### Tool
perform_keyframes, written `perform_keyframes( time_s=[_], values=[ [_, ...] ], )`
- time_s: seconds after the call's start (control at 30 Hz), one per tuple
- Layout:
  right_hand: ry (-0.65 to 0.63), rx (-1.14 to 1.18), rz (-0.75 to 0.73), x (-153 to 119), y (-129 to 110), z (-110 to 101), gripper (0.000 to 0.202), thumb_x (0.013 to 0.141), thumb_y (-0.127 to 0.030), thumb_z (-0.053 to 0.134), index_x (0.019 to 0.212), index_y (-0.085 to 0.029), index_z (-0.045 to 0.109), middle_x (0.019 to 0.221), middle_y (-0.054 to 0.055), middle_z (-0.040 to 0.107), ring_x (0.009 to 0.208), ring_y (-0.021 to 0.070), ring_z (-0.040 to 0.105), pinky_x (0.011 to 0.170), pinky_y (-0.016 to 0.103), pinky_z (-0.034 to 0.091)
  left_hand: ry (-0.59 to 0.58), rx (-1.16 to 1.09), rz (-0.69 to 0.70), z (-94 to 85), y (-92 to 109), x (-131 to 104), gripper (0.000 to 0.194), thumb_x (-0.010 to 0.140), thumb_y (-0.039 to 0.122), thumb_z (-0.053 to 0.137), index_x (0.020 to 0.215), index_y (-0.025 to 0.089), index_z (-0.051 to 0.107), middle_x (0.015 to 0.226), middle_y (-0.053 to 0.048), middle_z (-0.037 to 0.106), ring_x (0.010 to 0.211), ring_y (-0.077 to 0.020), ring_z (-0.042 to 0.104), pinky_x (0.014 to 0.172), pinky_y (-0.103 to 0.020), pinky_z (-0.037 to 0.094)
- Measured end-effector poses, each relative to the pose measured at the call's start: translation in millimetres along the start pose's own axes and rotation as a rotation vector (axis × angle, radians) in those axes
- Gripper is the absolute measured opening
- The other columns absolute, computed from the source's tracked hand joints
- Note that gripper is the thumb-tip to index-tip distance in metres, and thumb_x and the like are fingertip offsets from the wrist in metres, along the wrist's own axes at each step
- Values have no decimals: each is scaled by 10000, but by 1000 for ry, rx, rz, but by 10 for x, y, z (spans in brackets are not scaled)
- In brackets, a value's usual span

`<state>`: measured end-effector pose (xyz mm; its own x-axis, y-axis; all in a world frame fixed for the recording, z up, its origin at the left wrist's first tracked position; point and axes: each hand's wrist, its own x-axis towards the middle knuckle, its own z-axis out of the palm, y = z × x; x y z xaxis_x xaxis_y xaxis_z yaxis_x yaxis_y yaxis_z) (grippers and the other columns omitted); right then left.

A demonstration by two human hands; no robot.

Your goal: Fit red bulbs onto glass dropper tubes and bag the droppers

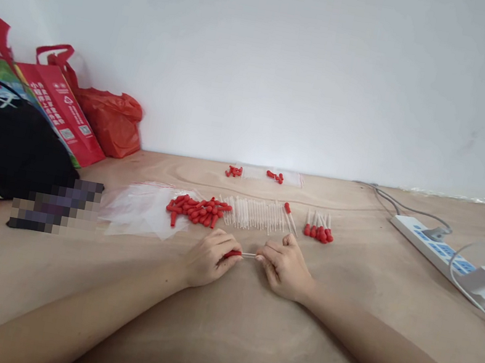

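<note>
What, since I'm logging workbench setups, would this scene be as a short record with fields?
Surface: wood-toned table
Left hand: pinches a red bulb
Right hand: pinches a thin tube running toward that bulb
Bulb-tube joint: too small to judge
Beyond the hands: pile of red bulbs, row of thin tubes, then, to the right, bulb-tipped tubes
Left side: clear plastic bags, black bag, red bag
Right side: white power strip with plugs in it

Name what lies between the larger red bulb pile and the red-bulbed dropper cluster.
In the head view, a row of slender dropper tubes, then a red-bulbed dropper at its right end.
</note>
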<state>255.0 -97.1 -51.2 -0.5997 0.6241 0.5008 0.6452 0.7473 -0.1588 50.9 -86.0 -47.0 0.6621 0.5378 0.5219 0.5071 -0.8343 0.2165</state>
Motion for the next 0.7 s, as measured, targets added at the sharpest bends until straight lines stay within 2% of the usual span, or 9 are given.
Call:
perform_keyframes(
  time_s=[0.17,0.33,0.43,0.53,0.63,0.7],
  values=[
    [-59,16,43,29,-20,-8,241,847,-185,339,746,-158,556,678,9,575,575,103,422,636,288,190,-26,-6,-9,-12,5,9,133,835,222,424,796,151,530,732,-39,586,686,-145,516,693,-286,377],
    [-87,-80,-6,68,-9,-96,220,838,-246,400,760,-184,597,693,15,584,684,130,460,657,300,183,-26,-40,-25,-31,-18,55,123,833,227,445,807,167,549,753,-29,611,708,-143,544,721,-292,376],
    [-101,-117,23,62,51,-172,211,815,-279,439,737,-197,617,681,19,592,720,148,472,664,309,187,15,10,-68,-47,-67,63,146,808,271,499,909,181,554,859,-41,613,815,-170,541,789,-320,365],
    [-42,-122,278,66,223,-241,232,808,-294,426,729,-206,626,715,19,620,735,158,503,700,320,210,99,124,-181,-80,-157,44,271,774,283,536,1026,185,523,972,-63,575,926,-208,499,839,-353,348],
    [48,-127,674,123,477,-281,275,810,-340,385,827,-212,628,757,31,645,735,172,539,746,341,237,143,218,-291,-116,-259,22,248,763,250,534,1001,181,534,941,-60,567,917,-218,488,823,-360,352],
    [61,-167,846,186,629,-277,289,798,-344,380,909,-203,607,775,43,652,769,194,555,771,359,243,149,263,-335,-129,-305,16,219,751,238,544,962,182,551,911,-55,570,911,-224,484,807,-362,351]
  ],
)
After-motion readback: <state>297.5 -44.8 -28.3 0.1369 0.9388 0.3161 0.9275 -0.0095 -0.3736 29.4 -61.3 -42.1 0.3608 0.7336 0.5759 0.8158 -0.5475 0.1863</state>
